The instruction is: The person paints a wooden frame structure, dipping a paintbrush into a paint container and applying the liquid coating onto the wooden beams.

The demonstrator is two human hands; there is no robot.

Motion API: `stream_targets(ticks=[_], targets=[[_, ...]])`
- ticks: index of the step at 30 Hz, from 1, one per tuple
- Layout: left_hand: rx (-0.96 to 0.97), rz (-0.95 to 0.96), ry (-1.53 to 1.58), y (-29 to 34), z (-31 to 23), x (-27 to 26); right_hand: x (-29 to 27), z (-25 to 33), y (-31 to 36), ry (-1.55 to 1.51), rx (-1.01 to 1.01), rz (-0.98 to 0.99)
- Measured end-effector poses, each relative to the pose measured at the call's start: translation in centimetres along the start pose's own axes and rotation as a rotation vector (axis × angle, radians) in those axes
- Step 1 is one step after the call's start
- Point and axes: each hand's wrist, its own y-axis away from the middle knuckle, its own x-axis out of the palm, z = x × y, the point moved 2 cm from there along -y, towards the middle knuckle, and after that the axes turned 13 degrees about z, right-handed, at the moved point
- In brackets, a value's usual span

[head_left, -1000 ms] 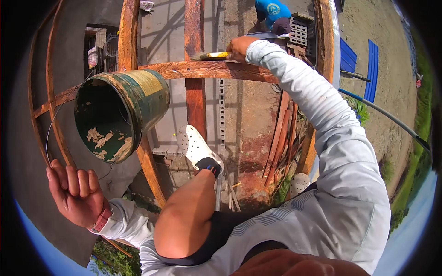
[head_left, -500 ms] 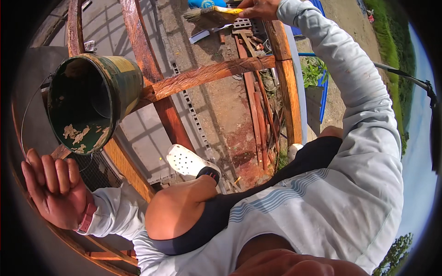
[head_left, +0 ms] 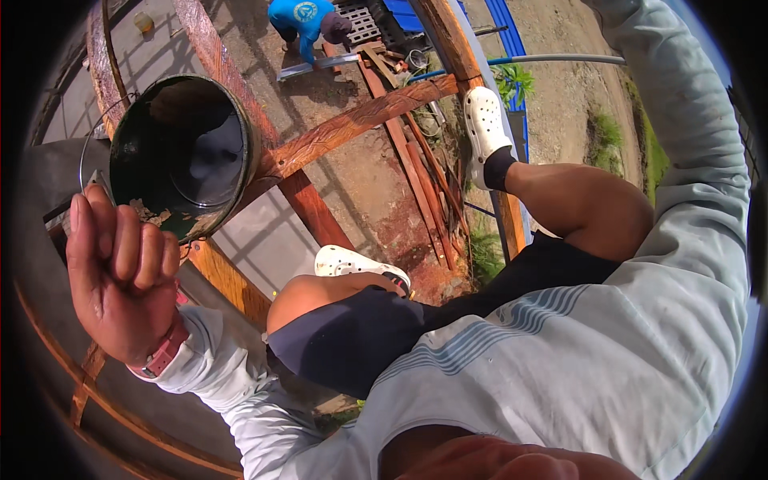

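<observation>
Head view: left hand (head_left: 124,276) curled closed round the wire handle (head_left: 81,164); bucket (head_left: 160,112) just up and right of it. Right hand out of frame, can't tell its grip. Step looks like bucket-carrying over beams (head_left: 360,120); next move needs steady bucket, firm footing.

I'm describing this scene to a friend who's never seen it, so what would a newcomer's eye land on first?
Probably the dark green bucket at the left, its wide mouth facing the camera and its wire handle in the left hand. Next, a white clog right of centre, against a brown wooden beam. Near the top edge is a person in a blue shirt, seen from above.
</observation>
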Motion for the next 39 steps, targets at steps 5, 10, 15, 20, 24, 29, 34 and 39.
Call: stream_targets(ticks=[5, 10, 15, 20, 24, 29, 34, 39], targets=[[0.032, -0.072, -0.015, 1.6, -0.2, -1.0, 0.8, 1.8, -2.6, 0.040, 0.019, -0.016], [0.093, -0.093, -0.019, 3.3, 0.1, -1.2, 1.1, 3.4, -5.4, 0.179, -0.043, -0.008], [0.079, -0.186, -0.041, 3.2, 0.5, 0.1, 1.7, 4.9, -9.5, 0.397, -0.179, 0.004], [0.105, -0.325, -0.106, 2.5, 0.9, 1.7, 3.7, 5.2, -16.0, 0.679, -0.362, -0.020], [0.134, -0.433, -0.175, 2.6, 0.7, 4.6, 9.4, 4.8, -23.8, 0.813, -0.513, 0.001], [0.209, -0.585, -0.217, 2.2, 1.3, 7.8, 18.9, 8.5, -28.6, 0.812, -0.706, 0.105], [0.275, -0.810, -0.220, 1.8, 1.9, 11.2, 15.4, 14.5, -33.8, 0.677, -0.672, 0.026], [0.331, -0.999, -0.218, -0.1, 2.9, 15.6, 7.8, 14.4, -43.3, 0.226, -0.482, -0.167]])
